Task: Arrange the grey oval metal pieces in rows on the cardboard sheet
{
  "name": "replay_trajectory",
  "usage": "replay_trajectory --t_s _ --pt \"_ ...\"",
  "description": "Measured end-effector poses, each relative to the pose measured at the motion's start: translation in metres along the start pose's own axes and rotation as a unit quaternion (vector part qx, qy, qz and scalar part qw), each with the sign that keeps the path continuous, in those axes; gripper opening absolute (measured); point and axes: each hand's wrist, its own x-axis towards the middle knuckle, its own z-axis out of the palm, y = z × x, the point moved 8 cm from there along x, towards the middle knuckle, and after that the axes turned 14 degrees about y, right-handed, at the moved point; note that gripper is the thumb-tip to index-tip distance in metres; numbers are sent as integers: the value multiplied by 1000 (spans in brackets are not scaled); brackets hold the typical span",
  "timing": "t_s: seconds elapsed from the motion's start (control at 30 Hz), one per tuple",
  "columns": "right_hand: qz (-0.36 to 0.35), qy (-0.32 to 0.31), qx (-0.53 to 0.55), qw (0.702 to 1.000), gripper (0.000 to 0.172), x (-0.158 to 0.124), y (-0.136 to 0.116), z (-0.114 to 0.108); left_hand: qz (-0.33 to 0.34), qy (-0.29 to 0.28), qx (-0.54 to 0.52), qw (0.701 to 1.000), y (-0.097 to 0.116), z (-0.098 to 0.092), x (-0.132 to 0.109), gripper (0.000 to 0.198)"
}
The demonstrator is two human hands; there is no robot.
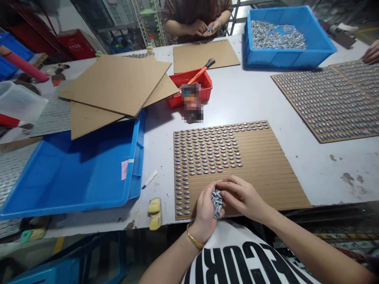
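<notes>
My left hand (205,209) is cupped and closed round a handful of small grey metal pieces (216,201), held over the near edge of a corrugated cardboard sheet (266,165). My right hand (241,195) reaches into that handful with fingers pinched together; what they grip is hidden. Rows of the same metal pieces (204,152) fill the far left part of the sheet and run down its left edge. A gold bangle sits on my left wrist.
An empty blue tray (71,173) lies left, with loose cardboard sheets (115,85) behind it. A red box (204,85) holds a hammer. A blue bin of metal pieces (284,35) stands far right, above a filled sheet (328,98). Another person's hands (204,27) work opposite.
</notes>
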Motion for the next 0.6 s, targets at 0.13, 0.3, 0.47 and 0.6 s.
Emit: replay_trajectory --t_s 0.13,0.3,0.47,0.6 --pt "52 -6 19 998 21 -3 4 6 27 4 1 1000 -2 4 -1 37" --pt "49 0 7 999 14 -5 9 6 48 16 -1 999 0 6 -2 35" --pt "10 18 -5 1000 9 -8 3 5 45 4 14 999 1 9 -1 28" --pt "-42 55 -34 997 17 -5 2 -8 23 2 18 1000 0 6 0 28"
